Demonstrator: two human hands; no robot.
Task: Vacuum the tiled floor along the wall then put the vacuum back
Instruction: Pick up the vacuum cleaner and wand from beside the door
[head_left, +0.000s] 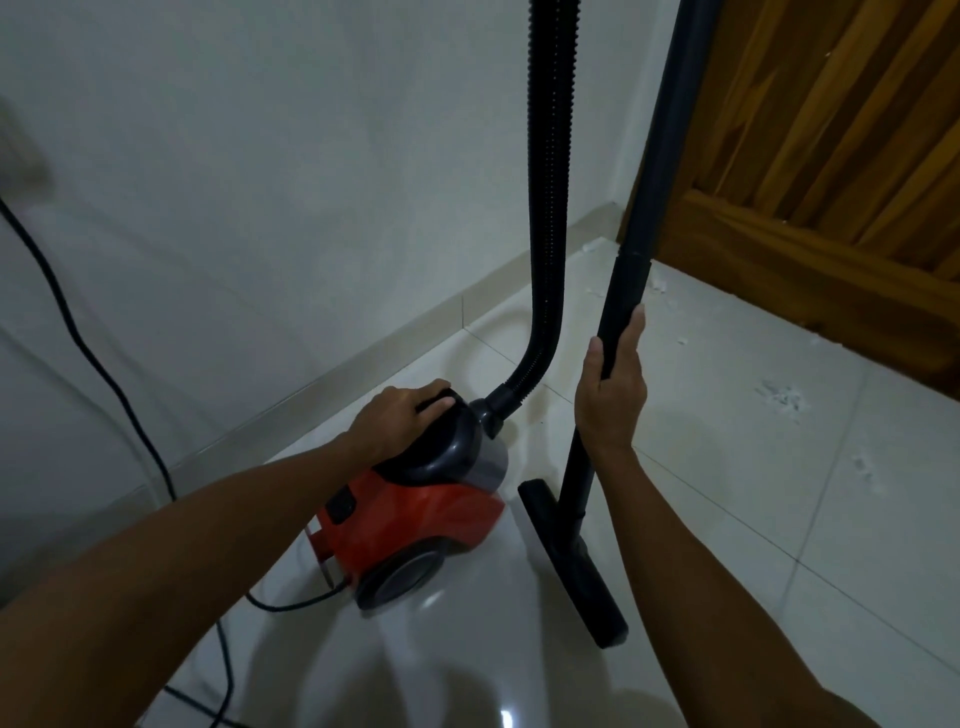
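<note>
A red canister vacuum (421, 519) with a grey top and black wheel stands on the white tiled floor (727, 467) close to the wall. My left hand (400, 421) grips the black handle on top of the canister. My right hand (613, 384) holds the black wand (660, 171), which stands nearly upright. The wand's flat floor nozzle (576, 566) rests on the tiles right of the canister. A black ribbed hose (548, 208) rises from the canister's front out of the top of the view.
A white wall (260, 182) with a grey skirting runs along the left. A wooden door (831, 156) stands at the right. White crumbs (784, 397) lie scattered on the tiles by the door. The black power cord (88, 338) trails down the wall and across the floor.
</note>
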